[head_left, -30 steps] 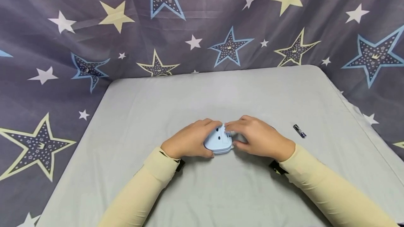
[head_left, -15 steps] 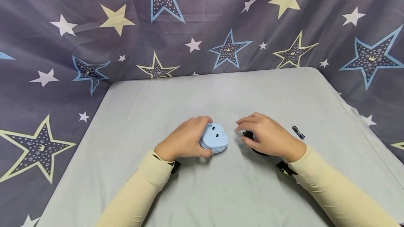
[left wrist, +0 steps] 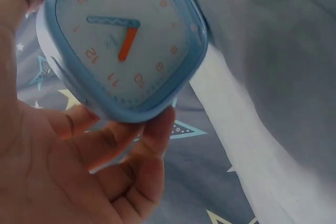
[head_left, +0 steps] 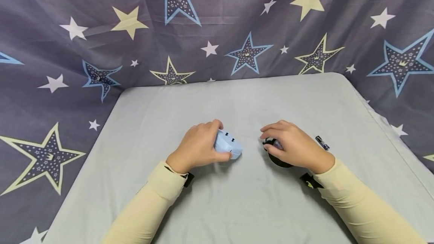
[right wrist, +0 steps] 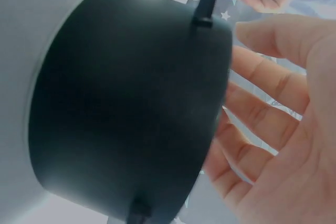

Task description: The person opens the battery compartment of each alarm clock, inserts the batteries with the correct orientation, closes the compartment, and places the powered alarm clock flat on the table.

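Observation:
My left hand (head_left: pixel 196 147) grips a light blue alarm clock (head_left: pixel 226 145) by its sides, thumb near, fingers beyond. The clock is tilted, its back with two small black pegs showing in the head view. In the left wrist view its pale dial (left wrist: pixel 163 40) shows, with a blue and an orange hand. My right hand (head_left: pixel 291 145) arches over a dark, round-bodied object (head_left: pixel 279 161); its kind does not show. The right wrist view shows the object's black wall (right wrist: pixel 131 93) with two small pegs, my thumb beside its edge and several fingertips hidden behind it.
A small dark cylinder like a battery (head_left: pixel 322 142) lies on the grey covered surface (head_left: pixel 237 104), right of my right hand. A dark curtain (head_left: pixel 217 18) with stars hangs behind and at the sides.
My right hand has left the back of the clock and moved right to the dark object. My left hand has drawn the clock slightly left and tilted it.

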The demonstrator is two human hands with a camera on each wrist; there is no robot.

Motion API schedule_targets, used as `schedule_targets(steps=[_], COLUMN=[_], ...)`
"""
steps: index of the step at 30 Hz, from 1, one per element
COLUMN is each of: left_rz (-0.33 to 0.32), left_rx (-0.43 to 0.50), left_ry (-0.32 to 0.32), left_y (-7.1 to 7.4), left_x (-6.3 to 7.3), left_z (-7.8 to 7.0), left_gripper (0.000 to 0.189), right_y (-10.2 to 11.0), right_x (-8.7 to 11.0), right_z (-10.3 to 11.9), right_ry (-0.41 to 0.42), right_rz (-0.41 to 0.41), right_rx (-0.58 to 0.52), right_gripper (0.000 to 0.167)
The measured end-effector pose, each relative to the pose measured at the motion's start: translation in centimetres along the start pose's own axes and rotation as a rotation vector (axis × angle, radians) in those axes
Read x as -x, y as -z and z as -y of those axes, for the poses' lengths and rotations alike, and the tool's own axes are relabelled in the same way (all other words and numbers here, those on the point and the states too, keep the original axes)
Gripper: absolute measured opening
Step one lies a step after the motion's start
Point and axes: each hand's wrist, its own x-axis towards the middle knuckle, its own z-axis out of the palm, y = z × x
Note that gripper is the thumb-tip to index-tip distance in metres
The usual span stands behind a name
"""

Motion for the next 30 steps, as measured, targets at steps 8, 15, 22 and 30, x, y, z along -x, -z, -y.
schedule_targets(steps=[8,15,22,30], left_rz=[-0.093,-0.051,0.031,0.101], left_rx=[-0.021,-0.044,-0.078,-0.201], left_ry=[0.091,0.216,0.362,0.422], left_y=[0.3,1.2,2.2,2.6], left_x=[0.0,-0.1,-0.5,-0.8], left_z=[-0.3,-0.7,-1.0,-0.9], left_gripper=[0.069,0.061,0.063,0.072], right_y=[0.1,0.2,0.6,0.6], right_x=[0.5,0.8,1.0,1.1], right_z=[-0.5,-0.6,-0.9,-1.2], right_ry=[-0.018,-0.038,-0.035,-0.051], right_rz=[-0.002,0.002,-0.020,-0.024], right_rx=[0.005,-0.004,-0.007,-0.004], right_gripper=[0.017,0.016,0.015,0.016])
